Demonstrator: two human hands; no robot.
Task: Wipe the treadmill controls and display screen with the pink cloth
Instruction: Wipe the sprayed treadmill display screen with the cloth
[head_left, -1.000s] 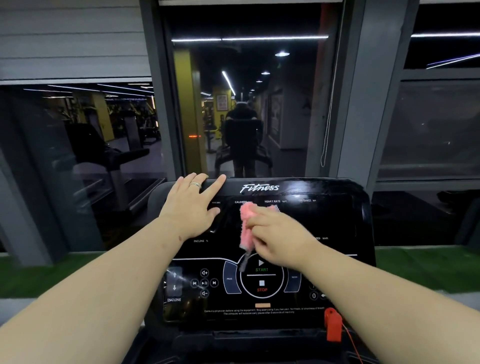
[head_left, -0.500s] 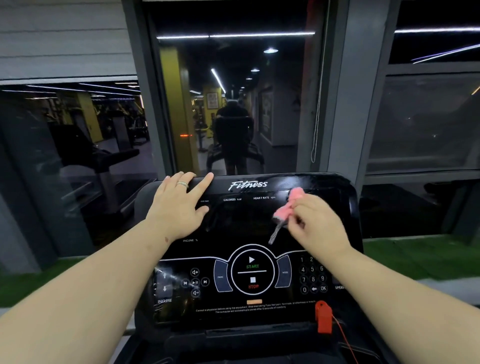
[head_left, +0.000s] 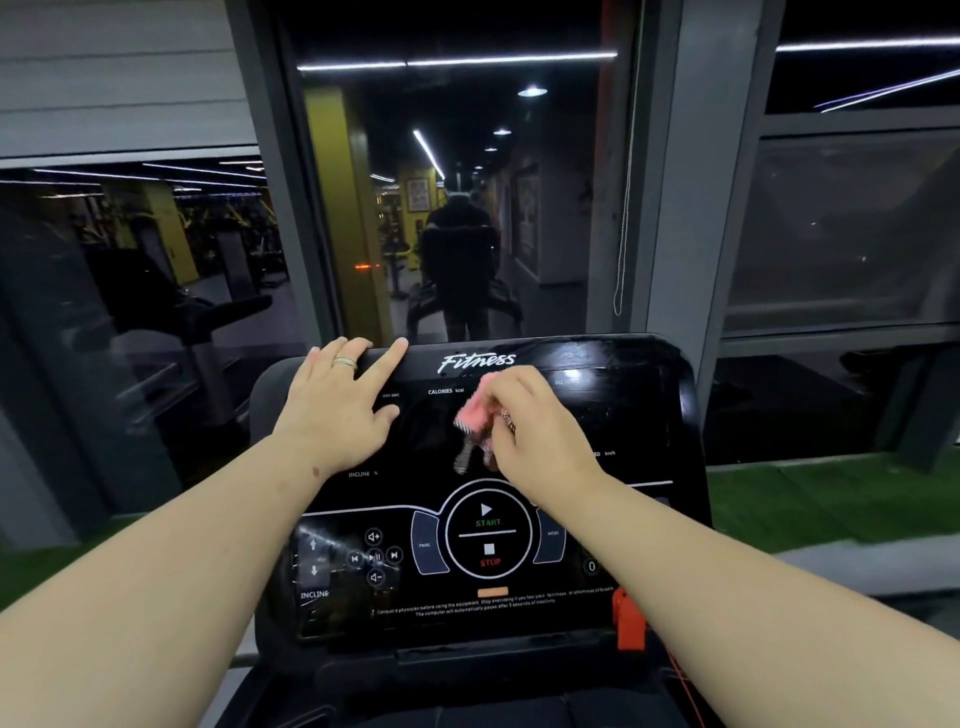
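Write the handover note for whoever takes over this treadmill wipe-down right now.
Left hand: open, resting flat on the console's top left edge.
Right hand: grips the pink cloth, pressing it on the upper middle of the display screen, below the Fitness logo.
Done: cannot be judged from the surface; the cloth is on the upper screen.
Left: probably the START/STOP dial, the incline and volume buttons and the lower right keys, none under the cloth now.

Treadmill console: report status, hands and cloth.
Right hand grips pink cloth on the display screen. Left hand flat on console top edge. Nothing blocking.
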